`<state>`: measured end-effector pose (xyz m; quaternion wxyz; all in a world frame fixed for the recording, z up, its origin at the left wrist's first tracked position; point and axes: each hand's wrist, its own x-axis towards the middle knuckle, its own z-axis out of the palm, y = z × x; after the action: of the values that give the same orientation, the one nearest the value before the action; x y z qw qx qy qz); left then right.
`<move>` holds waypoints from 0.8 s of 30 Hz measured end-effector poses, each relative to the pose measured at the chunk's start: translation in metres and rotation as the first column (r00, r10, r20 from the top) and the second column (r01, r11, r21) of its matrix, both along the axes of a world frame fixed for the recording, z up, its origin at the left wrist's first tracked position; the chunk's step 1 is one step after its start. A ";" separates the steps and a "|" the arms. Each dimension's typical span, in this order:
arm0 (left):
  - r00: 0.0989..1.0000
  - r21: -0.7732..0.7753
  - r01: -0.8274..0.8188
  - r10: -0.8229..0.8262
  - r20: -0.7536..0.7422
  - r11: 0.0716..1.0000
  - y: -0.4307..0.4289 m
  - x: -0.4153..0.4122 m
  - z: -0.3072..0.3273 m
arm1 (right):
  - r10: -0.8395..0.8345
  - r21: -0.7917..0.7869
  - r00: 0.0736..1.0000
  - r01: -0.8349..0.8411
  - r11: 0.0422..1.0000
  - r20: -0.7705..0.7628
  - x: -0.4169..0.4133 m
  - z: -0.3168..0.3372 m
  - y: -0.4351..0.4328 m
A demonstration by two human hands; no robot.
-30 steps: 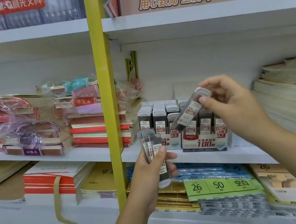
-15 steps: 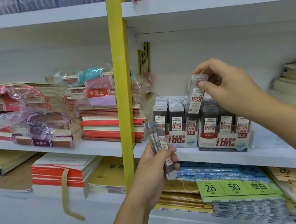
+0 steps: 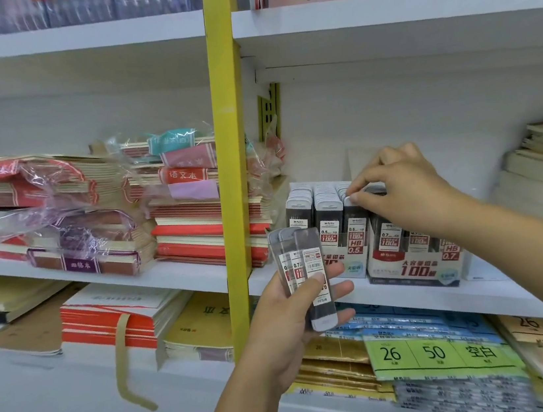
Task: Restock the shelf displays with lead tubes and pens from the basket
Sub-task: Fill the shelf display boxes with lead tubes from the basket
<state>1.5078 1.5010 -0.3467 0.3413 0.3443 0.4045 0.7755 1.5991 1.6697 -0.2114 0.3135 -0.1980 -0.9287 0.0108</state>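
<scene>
Your right hand (image 3: 406, 188) pinched one lead tube (image 3: 355, 220) into the display box (image 3: 354, 269); pressing it straight down suited. Your left hand (image 3: 292, 320) clutched spare tubes (image 3: 306, 270).

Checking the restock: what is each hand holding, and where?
Left hand grips a few lead tubes around their lower halves. Right hand pinches the top cap of one tube standing in the display box.

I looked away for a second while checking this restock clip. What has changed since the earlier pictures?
The right hand brought its lead tube down from mid-air, tilted, into the 0.5 display box, upright; fingers still pinch its cap. The left hand still holds the spare tubes below the shelf edge.
</scene>
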 end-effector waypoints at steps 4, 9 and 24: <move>0.999 -0.012 0.025 -0.025 -0.028 1.000 -0.004 0.001 0.000 | 0.112 0.160 0.974 -0.080 0.984 -0.198 0.015 -0.013 -0.017; 0.994 -0.035 0.067 -0.070 -0.080 0.997 -0.005 0.011 0.003 | 0.330 -0.395 0.928 -0.373 0.839 -0.176 0.030 -0.048 -0.047; 0.964 -0.120 -0.211 0.187 -0.187 0.970 -0.004 0.026 0.011 | 0.336 -0.651 0.929 -0.352 0.672 -0.156 0.086 -0.079 -0.030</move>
<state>1.5341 1.4973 -0.3356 0.2479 0.3439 0.5185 0.7426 1.6847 1.6401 -0.2908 0.2244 -0.1185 -0.8789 0.4040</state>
